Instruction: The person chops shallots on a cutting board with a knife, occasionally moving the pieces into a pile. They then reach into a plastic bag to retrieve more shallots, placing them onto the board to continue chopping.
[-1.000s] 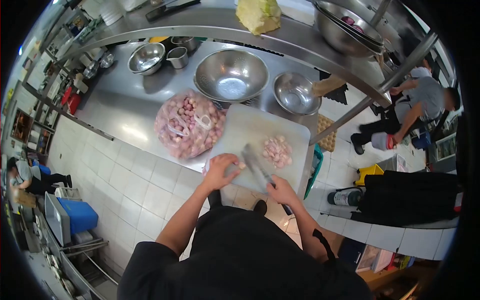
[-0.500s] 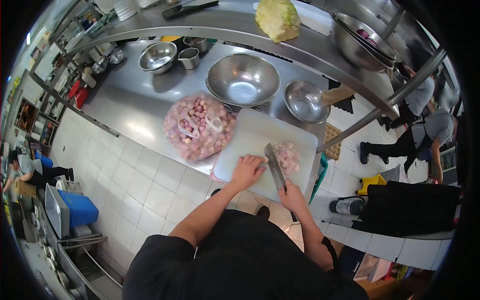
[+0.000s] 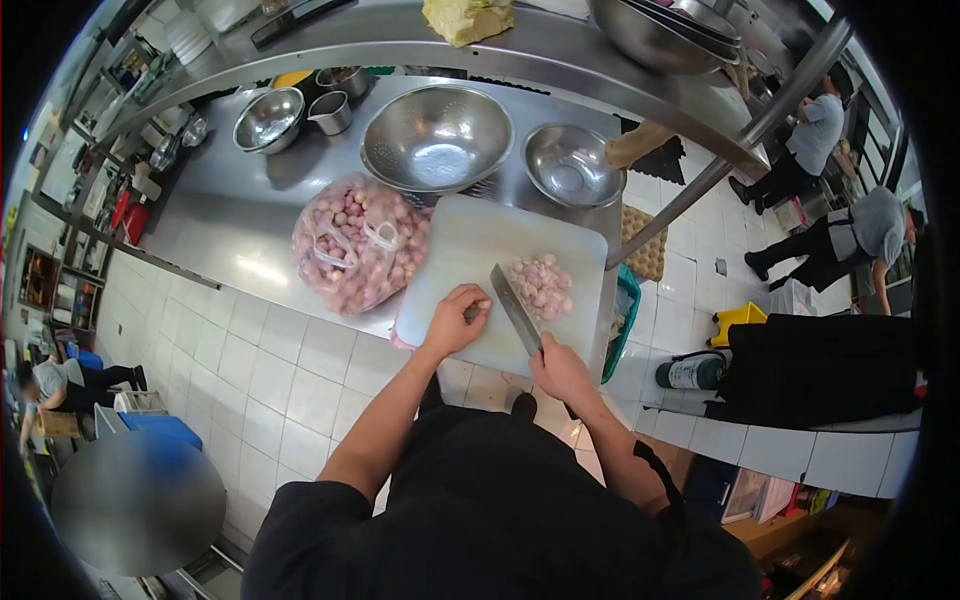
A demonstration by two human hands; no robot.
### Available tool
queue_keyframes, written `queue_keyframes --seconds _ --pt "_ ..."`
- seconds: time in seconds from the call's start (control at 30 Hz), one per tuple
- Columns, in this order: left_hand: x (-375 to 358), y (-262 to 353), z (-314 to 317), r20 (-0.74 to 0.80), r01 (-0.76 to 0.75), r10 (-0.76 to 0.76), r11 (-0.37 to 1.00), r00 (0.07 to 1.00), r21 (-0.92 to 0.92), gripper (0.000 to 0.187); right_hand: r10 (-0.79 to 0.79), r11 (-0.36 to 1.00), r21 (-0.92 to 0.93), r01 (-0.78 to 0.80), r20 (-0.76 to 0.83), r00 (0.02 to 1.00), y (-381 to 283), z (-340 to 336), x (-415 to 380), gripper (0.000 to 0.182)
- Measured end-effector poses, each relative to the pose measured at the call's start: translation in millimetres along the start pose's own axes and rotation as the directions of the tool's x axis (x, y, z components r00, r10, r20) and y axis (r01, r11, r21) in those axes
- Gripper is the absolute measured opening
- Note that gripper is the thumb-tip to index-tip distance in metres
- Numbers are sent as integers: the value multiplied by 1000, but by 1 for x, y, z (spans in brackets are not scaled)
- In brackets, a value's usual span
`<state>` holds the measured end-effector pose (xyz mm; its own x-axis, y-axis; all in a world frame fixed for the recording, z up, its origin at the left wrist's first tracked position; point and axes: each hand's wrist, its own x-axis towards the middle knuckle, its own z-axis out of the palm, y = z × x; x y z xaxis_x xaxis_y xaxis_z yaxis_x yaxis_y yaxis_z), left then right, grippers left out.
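My right hand (image 3: 562, 372) grips the handle of a cleaver (image 3: 516, 308), its blade flat-sided and resting along the left edge of a pile of peeled, cut shallots (image 3: 541, 287). On the white cutting board (image 3: 480, 235), my left hand (image 3: 461, 318) lies left of the blade with its fingers curled inward; whatever they hold is too small to name. A clear plastic bag of pink shallots (image 3: 350, 265) sits beside the board's left edge. Behind the board stand a large steel colander (image 3: 437, 140) and a smaller steel bowl (image 3: 573, 166).
Steel bowls (image 3: 269, 122) and a small steel pot (image 3: 330, 113) stand at the back left. A steel shelf (image 3: 560, 75) with cabbage (image 3: 468, 20) crosses above the table (image 3: 220, 220). Right of the table is a green basket (image 3: 622, 325). Co-workers (image 3: 860, 240) are at both sides.
The view has shifted, so the table and its contents appear farther left and higher. My left fingers have curled in from a more spread pose. My right hand still grips the cleaver.
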<state>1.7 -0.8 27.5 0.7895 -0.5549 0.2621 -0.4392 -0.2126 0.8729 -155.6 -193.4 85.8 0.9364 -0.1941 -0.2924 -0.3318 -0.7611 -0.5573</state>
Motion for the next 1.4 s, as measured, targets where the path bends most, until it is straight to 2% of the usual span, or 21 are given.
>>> queue_keyframes --seconds 0.1,0.17,0.3,0.43,0.5,0.57,0.63,0.7,0.77,0.87,0.93,1.0,1.07,1.13,1.2,1.3,1.4 --pt "-2 -3 2 -45 -13 14 1000 999 8 22 -43 998 -45 45 47 998 -4 -5 1 25" --pt "-2 -3 2 -7 -110 112 982 994 153 20 -53 994 -87 59 68 996 -9 -13 -1 25" --pt "0 5 -1 33 -94 90 981 995 167 18 -40 987 -151 51 74 996 -24 -26 -10 27" --pt "3 7 -3 94 -152 134 963 987 224 21 -96 988 -115 108 106 990 -16 -19 -1 28" --pt "4 4 -5 115 -154 128 955 985 255 22 -12 985 -171 34 125 992 -29 -28 -3 27" --pt "5 0 -3 130 -191 161 946 978 262 25 -33 984 -171 54 120 992 -11 -5 6 27" --pt "4 -14 3 188 -160 110 946 976 281 26 -31 979 -196 51 107 994 -6 -2 11 27" --pt "1 -14 9 134 -123 90 959 987 257 27 -39 981 -188 53 76 996 -19 -16 7 29" --pt "3 -9 6 130 -151 125 964 984 217 27 -65 979 -189 73 53 997 -17 -5 7 29" --pt "5 -5 9 114 -216 191 934 975 284 22 -148 961 -227 155 49 988 -3 -10 17 29" --pt "0 0 13 58 -177 167 936 984 304 23 -187 954 -230 190 36 982 -6 -10 14 29" --pt "-5 2 16 31 -162 161 933 986 321 24 -129 974 -189 122 -23 991 -14 -6 9 27" --pt "-7 2 21 12 -160 165 929 986 333 25 -155 972 -179 156 16 988 -13 -14 10 26" --pt "-7 -3 24 -32 -215 238 919 971 330 25 -183 968 -165 190 53 982 -19 -17 12 25" --pt "-7 -4 23 -49 -220 247 926 968 307 26 -105 968 -230 95 -30 994 -25 -14 5 25" --pt "-7 -4 19 1 -185 194 933 981 310 25 -173 965 -197 174 24 985 -11 -7 13 27" --pt "-9 -6 22 -35 -254 280 911 960 326 24 -163 954 -258 150 -32 986 -26 -19 5 27"
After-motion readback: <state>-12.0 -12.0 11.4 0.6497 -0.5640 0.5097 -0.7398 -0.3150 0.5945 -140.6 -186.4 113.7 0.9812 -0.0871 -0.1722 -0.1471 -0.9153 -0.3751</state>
